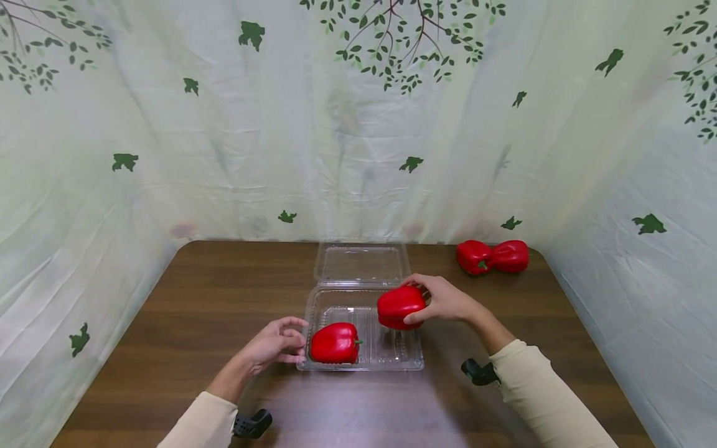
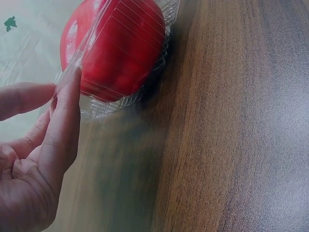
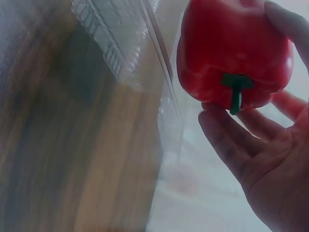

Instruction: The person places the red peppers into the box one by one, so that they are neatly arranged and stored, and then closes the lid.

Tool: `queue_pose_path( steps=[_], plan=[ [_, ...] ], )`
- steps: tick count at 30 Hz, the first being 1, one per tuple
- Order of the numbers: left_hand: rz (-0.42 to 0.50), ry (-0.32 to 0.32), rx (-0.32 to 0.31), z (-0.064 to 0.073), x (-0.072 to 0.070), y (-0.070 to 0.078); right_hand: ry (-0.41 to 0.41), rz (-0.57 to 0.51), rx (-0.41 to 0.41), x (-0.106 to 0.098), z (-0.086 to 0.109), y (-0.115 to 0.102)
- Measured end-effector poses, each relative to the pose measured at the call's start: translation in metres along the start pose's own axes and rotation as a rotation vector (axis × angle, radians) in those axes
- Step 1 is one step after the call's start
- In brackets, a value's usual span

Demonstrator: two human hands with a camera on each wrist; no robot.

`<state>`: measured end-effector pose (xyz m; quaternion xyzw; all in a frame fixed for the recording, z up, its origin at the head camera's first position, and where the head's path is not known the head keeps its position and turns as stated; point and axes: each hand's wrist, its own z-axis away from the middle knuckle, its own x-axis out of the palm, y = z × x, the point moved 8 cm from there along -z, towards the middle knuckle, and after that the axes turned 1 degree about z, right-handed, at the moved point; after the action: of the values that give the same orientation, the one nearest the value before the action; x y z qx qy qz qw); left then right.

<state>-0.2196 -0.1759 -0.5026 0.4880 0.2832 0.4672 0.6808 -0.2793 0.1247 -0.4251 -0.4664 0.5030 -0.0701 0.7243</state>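
A clear plastic clamshell container (image 1: 364, 367) lies on the table with its lid (image 1: 361, 264) folded back. One red bell pepper (image 1: 334, 343) sits in the left part of its base, its green stem pointing right. My left hand (image 1: 278, 341) pinches the container's left rim between thumb and fingers, as the left wrist view shows. Above the right part of the base, my right hand (image 1: 442, 300) grips a second red bell pepper (image 1: 399, 307). In the right wrist view that held bell pepper (image 3: 231, 53) shows its green stem toward the palm.
Two more red bell peppers (image 1: 510, 256) lie touching at the back right of the brown wooden table (image 1: 235, 267). A pale curtain (image 1: 269, 124) with leaf prints rises behind the table and along both sides. Black bands sit on both wrists.
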Motion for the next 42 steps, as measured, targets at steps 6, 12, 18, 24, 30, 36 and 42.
queue_pose_path(
  steps=[6, 12, 18, 24, 30, 36, 42],
  plan=[
    [0.0, 0.003, -0.001, -0.001, -0.001, -0.002, -0.026, 0.007, -0.009, 0.012, -0.005, -0.003],
    [-0.007, 0.0, -0.002, -0.002, -0.001, -0.003, -0.043, 0.01, -0.014, 0.022, -0.007, -0.004],
    [-0.002, 0.021, -0.011, -0.004, -0.002, -0.004, -0.056, 0.047, -0.022, 0.029, -0.007, -0.01],
    [0.001, 0.017, -0.007, -0.003, -0.001, -0.003, -0.079, 0.103, -0.02, 0.04, -0.008, -0.014],
    [0.0, 0.011, -0.002, -0.002, -0.001, -0.002, -0.093, 0.142, 0.016, 0.049, -0.009, -0.013],
    [-0.008, 0.011, 0.004, 0.0, 0.0, 0.001, -0.102, 0.177, -0.003, 0.056, -0.01, -0.012],
    [0.013, 0.011, 0.012, -0.001, 0.002, 0.002, -0.083, 0.249, -0.079, 0.058, -0.01, -0.016]
  ],
)
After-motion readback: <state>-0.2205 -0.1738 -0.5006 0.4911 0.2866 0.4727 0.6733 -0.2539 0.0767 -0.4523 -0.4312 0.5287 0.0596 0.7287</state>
